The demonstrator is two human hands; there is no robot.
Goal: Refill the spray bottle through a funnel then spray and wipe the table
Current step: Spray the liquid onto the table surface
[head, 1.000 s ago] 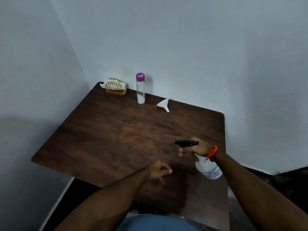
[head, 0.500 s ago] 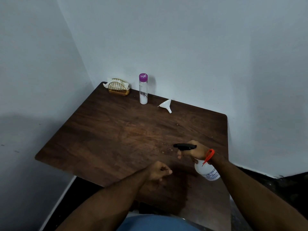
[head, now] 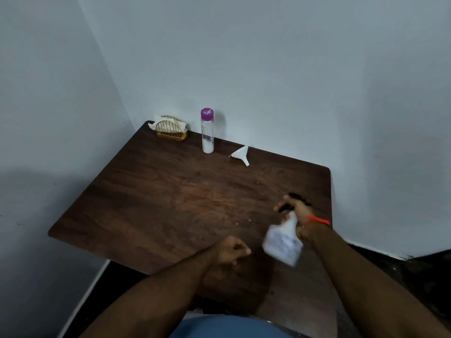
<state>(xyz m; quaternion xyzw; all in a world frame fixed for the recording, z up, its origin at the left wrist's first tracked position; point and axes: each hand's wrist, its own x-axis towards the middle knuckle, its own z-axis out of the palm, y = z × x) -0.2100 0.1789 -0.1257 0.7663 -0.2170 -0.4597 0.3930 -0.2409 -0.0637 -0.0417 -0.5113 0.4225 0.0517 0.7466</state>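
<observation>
- Spray bottle (head: 283, 242): half a second ago upright; now tilted, base swung toward the person, blurred by motion, above the near right tabletop (head: 151, 206).
- Judgement: being shaken or repositioned; wiping not begun.
- Right hand (head: 299, 209): grip clamped on the bottle's black head.
- Left hand (head: 230, 250): curled, empty.
- Funnel (head: 240, 154): lying near the far edge.

Both forearms are bare, without sleeves. An orange band (head: 318, 220) circles the right wrist. Blue clothing (head: 227, 328) covers the lap.
</observation>
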